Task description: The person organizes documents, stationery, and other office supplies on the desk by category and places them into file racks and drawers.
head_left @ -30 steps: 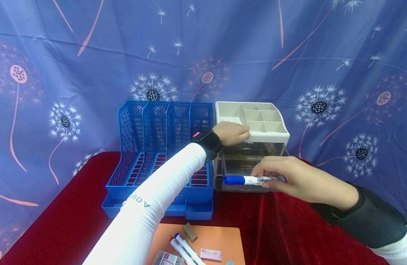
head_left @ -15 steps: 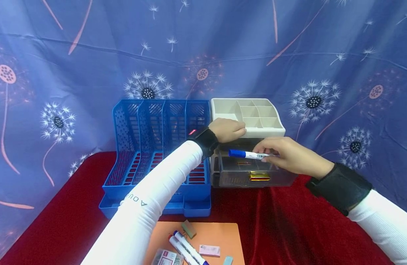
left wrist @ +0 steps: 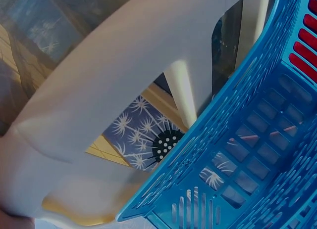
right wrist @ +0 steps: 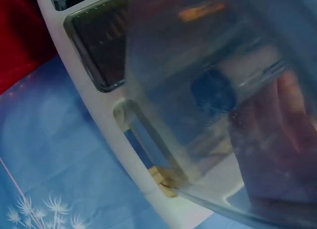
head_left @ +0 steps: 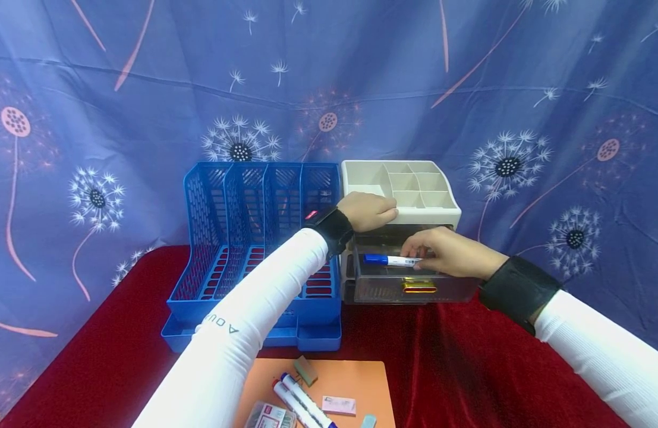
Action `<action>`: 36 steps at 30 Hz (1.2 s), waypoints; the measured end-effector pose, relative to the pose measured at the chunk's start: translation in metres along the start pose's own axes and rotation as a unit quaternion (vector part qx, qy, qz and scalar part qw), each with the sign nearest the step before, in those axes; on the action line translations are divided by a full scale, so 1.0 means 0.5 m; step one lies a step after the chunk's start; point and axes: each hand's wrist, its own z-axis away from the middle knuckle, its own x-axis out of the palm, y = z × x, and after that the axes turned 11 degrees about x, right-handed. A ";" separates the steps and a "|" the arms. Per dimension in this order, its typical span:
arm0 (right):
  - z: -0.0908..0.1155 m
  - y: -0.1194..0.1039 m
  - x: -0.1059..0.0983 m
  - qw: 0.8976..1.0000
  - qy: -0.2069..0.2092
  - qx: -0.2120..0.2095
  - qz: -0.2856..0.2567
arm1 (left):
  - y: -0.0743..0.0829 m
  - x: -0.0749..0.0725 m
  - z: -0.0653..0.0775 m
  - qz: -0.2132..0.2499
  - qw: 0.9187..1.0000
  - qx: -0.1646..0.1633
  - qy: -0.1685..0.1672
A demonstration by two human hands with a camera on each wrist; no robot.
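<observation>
My right hand (head_left: 443,252) pinches a blue-capped whiteboard marker (head_left: 394,260) by its rear part, inside a pulled-out clear drawer (head_left: 379,286) with a gold handle. The marker lies nearly level, cap to the left. Through the clear plastic, the right wrist view shows the blue cap (right wrist: 214,92) dimly, with part of the fingers (right wrist: 290,98). My left hand (head_left: 366,211) grips the front rim of the white desk organizer (head_left: 427,215) above that drawer; some of its fingers are hidden. In the left wrist view, the organizer's pale side (left wrist: 119,66) fills much of the picture.
A blue file rack (head_left: 254,306) stands directly left of the organizer. In front, an orange board (head_left: 368,377) carries two markers (head_left: 302,401), a clear box (head_left: 270,416), a green block (head_left: 305,371) and a pink block (head_left: 339,405). Red cloth (head_left: 441,356) covers the table.
My right hand went from in front of the drawer to above it, then down into it with the marker. The drawer's gold handle has come into sight. The left hand keeps its hold.
</observation>
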 end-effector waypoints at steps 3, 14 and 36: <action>-0.009 0.007 0.005 0.999 -0.031 0.011 -0.017 | -0.001 0.000 0.001 0.003 1.000 0.002 0.001; -0.017 0.015 0.013 0.995 -0.086 0.036 -0.026 | 0.002 0.000 0.010 0.016 1.000 -0.002 0.006; -0.009 0.013 0.006 0.995 -0.073 0.070 -0.014 | 0.006 -0.007 0.005 0.008 1.000 0.002 0.004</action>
